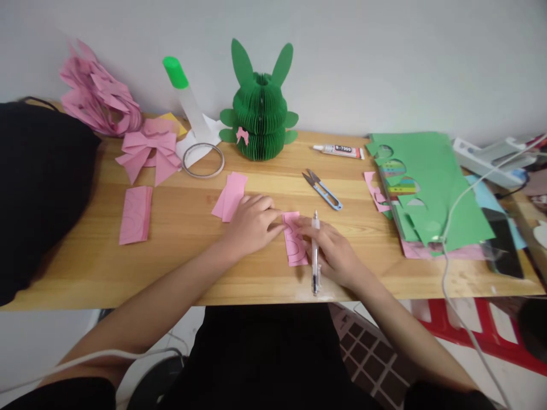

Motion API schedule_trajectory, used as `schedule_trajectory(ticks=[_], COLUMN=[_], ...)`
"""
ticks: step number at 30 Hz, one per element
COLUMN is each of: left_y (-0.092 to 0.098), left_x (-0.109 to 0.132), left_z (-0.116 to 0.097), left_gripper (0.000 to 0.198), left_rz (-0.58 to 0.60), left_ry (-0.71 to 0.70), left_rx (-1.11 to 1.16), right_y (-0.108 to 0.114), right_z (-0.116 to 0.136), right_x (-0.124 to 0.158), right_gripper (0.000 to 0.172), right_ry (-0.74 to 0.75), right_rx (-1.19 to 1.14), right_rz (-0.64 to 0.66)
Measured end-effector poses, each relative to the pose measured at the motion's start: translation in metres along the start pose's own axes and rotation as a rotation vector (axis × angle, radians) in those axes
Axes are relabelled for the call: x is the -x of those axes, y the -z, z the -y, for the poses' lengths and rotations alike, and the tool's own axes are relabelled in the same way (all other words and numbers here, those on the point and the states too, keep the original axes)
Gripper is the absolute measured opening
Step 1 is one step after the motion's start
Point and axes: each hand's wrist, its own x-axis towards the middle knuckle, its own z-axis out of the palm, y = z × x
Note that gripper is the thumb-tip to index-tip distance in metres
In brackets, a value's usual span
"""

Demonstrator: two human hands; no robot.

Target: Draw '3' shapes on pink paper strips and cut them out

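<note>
A small pink paper rectangle (294, 250) with curved drawn lines lies near the table's front, between both hands. My left hand (254, 225) has its thumb and index finger closed on the paper's upper left edge. Beside the right edge, my right hand (335, 253) touches the paper with its curled fingertips. A clear pen (315, 245) is tucked among those fingers, its tip pointing away from me. Just behind my left hand lie two or more overlapping pink paper pieces (233, 193). Farther left is a stack of pink rectangles (134, 216), also marked with curves.
A green paper rabbit (260, 117) stands by the wall. Left of it are a glue bottle (190, 105), tape roll (204, 175) and pink bows (149, 149). Blue snips (325, 191) and a glue tube (339, 151) lie right, near green sheets (436, 182) crossed by a white cable (455, 205).
</note>
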Motion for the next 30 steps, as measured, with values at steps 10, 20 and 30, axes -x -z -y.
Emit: schedule_trajectory(ticks=[10, 20, 30], left_y=[0.0015, 0.0055, 0.0046], left_x=[0.0004, 0.0010, 0.0007], left_z=[-0.0028, -0.0006, 0.0008], left_gripper=[0.017, 0.033, 0.034], left_rz=[-0.033, 0.005, 0.015], left_ry=[-0.016, -0.208, -0.221], left_rx=[-0.038, -0.071, -0.090], right_y=[-0.0097, -0.0107, -0.0095], right_z=[-0.0074, -0.0094, -0.0087], right_x=[0.0023, 0.0029, 0.0026], right_gripper=[0.031, 0.038, 0.033], right_ry=[0.063, 0.045, 0.068], right_rx=[0.020, 0.007, 0.021], right_rz=[0.029, 0.036, 0.035])
